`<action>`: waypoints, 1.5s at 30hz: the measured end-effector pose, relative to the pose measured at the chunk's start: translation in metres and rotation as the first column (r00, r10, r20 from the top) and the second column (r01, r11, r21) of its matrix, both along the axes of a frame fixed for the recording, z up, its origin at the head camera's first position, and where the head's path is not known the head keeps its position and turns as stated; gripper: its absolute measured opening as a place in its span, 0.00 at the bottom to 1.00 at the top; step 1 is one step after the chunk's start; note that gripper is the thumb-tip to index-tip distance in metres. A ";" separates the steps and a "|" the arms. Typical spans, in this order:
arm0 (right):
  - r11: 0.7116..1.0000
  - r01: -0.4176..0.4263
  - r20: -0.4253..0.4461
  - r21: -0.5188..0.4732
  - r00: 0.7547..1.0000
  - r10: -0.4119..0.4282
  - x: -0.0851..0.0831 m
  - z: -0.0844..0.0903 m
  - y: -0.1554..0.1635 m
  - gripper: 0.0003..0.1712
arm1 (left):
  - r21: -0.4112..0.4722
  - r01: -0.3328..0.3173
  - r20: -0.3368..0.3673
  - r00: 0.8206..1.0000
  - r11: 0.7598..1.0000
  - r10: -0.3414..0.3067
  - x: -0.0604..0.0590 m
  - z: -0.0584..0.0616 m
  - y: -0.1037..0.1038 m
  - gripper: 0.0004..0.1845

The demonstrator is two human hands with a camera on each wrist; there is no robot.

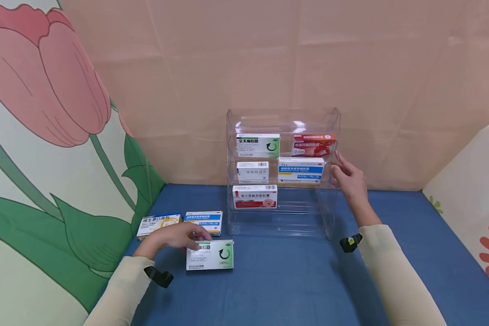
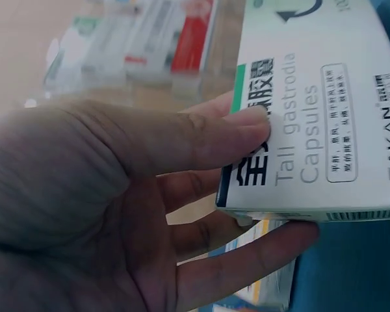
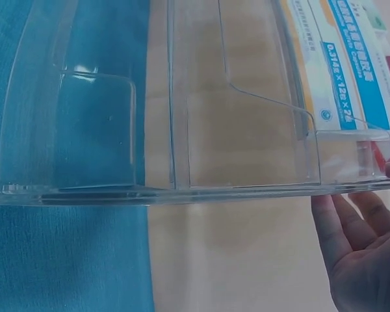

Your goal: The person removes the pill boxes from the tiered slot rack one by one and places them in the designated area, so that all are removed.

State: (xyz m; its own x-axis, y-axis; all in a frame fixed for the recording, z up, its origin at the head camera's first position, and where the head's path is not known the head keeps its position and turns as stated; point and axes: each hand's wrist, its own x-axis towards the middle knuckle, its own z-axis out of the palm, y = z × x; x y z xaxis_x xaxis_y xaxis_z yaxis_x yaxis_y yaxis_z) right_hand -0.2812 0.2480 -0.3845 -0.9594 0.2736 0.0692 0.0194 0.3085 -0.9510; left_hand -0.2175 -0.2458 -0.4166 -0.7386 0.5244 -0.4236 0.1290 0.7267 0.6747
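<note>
While the right hand rests open against the rack, the left hand pinches the green-arrow box.

The white-and-green box reads "Tall gastrodia Capsules"; the blue-striped box reads, seemingly, "0.314g × 12s × 2".
</note>
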 end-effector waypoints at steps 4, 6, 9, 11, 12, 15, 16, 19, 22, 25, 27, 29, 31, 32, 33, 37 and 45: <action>1.000 -0.002 0.000 -0.011 1.000 0.002 0.000 0.000 0.000 0.36 | -0.006 -0.005 0.036 0.999 1.000 0.006 -0.002 -0.005 -0.014 0.15; 1.000 -0.003 -0.002 -0.017 1.000 0.003 0.001 0.000 0.000 0.36 | -0.006 -0.013 0.045 0.999 1.000 0.013 -0.004 -0.007 -0.020 0.16; 1.000 -0.007 -0.010 -0.020 1.000 0.007 0.001 0.000 0.000 0.35 | -0.012 -0.034 0.059 0.998 0.999 0.035 -0.005 -0.009 -0.026 0.16; 1.000 -0.010 -0.012 -0.020 1.000 0.010 0.002 0.000 0.000 0.34 | -0.012 -0.045 0.065 0.997 0.999 0.046 -0.005 -0.010 -0.029 0.16; 1.000 -0.010 -0.013 -0.020 1.000 0.010 0.002 -0.001 0.000 0.34 | -0.016 -0.048 0.066 0.997 0.999 0.049 -0.005 -0.011 -0.030 0.16; 1.000 -0.011 -0.011 -0.017 1.000 0.011 0.002 -0.001 -0.001 0.34 | -0.018 -0.057 0.070 0.996 0.998 0.058 -0.005 -0.011 -0.034 0.16; 1.000 -0.012 -0.013 -0.017 1.000 0.011 0.002 -0.001 -0.001 0.34 | -0.019 -0.057 0.070 0.996 0.998 0.058 -0.006 -0.012 -0.035 0.16; 1.000 -0.014 -0.017 -0.017 1.000 0.013 0.001 -0.001 0.000 0.35 | -0.023 -0.068 0.066 0.995 0.997 0.070 -0.007 -0.014 -0.039 0.16; 1.000 -0.017 -0.023 -0.016 1.000 0.016 0.001 -0.002 0.000 0.35 | -0.033 -0.086 0.062 0.994 0.996 0.087 -0.008 -0.015 -0.041 0.16; 1.000 -0.014 -0.028 -0.010 1.000 0.014 0.000 -0.002 0.001 0.35 | -0.040 -0.094 0.050 0.994 0.995 0.095 -0.008 -0.016 -0.041 0.16; 1.000 -0.012 -0.031 -0.003 0.999 0.011 0.000 -0.003 0.001 0.35 | -0.042 -0.092 0.036 0.995 0.995 0.093 -0.008 -0.017 -0.041 0.16; 1.000 -0.009 -0.035 0.002 0.999 0.009 -0.001 -0.003 0.002 0.34 | -0.043 -0.088 0.022 0.996 0.995 0.089 -0.008 -0.018 -0.040 0.16; 1.000 -0.007 -0.036 0.009 0.999 0.007 0.000 -0.004 0.002 0.34 | -0.045 -0.080 0.009 0.997 0.996 0.081 -0.008 -0.020 -0.040 0.17; 1.000 -0.007 -0.035 0.010 0.999 0.008 0.000 -0.004 0.002 0.34 | -0.046 -0.081 0.006 0.997 0.996 0.081 -0.008 -0.020 -0.040 0.17; 1.000 -0.007 -0.034 0.011 0.999 0.008 0.000 -0.004 0.002 0.34 | -0.047 -0.076 -0.003 0.997 0.996 0.076 -0.008 -0.020 -0.039 0.17; 1.000 -0.005 -0.028 0.010 1.000 0.006 0.001 -0.004 0.000 0.35 | -0.057 -0.074 -0.045 0.996 0.996 0.071 -0.007 -0.019 -0.035 0.17; 1.000 -0.003 -0.020 0.015 1.000 0.004 0.001 -0.003 0.000 0.34 | -0.122 -0.109 -0.166 0.982 0.986 0.088 -0.004 -0.014 -0.021 0.20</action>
